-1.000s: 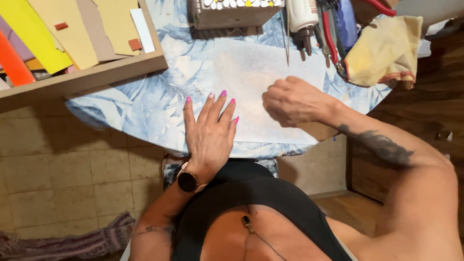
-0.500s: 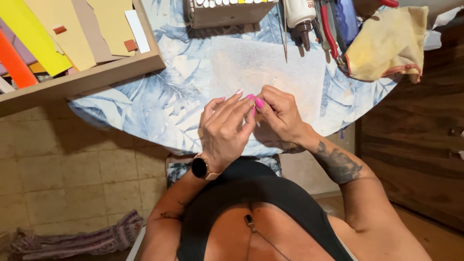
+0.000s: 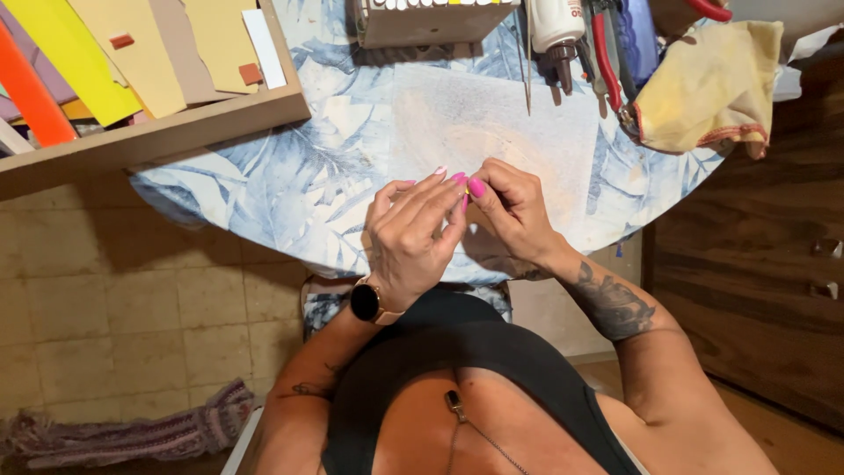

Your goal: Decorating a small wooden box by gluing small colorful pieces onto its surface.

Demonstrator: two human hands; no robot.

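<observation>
Both hands are up close together over the near edge of the counter (image 3: pixel 264 189), which has a blue-and-white leaf-print cloth on it. The left hand (image 3: pixel 413 237) and right hand (image 3: pixel 514 211) meet fingertip to fingertip, pink nails touching, and there's a tiny gold-coloured piece (image 3: pixel 466 188) pinched right between them. It's too small to say what it actually is. The left grip is closed on it with thumb and forefinger, and the right grip looks like it's pinching the same bit from the other side, the rest of those fingers curled in. The piece sits just above a pale translucent sheet (image 3: pixel 519 132) lying flat on the cloth, not touching it as far as I can tell.

The left wrist has a round black smartwatch (image 3: pixel 366 302), and the right forearm has a dark tattoo.

Further back on the counter: a grey box (image 3: pixel 431 25) with a row of white and yellow bits along its top edge, a white glue gun (image 3: pixel 557 26) nose down, red-handled pliers (image 3: pixel 607 62), and a crumpled yellow cloth (image 3: pixel 712 84) at the far right. A thin metal needle-like tool (image 3: pixel 525 75) lies between the box and the glue gun.

Off to the left is a wooden tray (image 3: pixel 176 132) of coloured sheets, yellow, tan and orange.
</observation>
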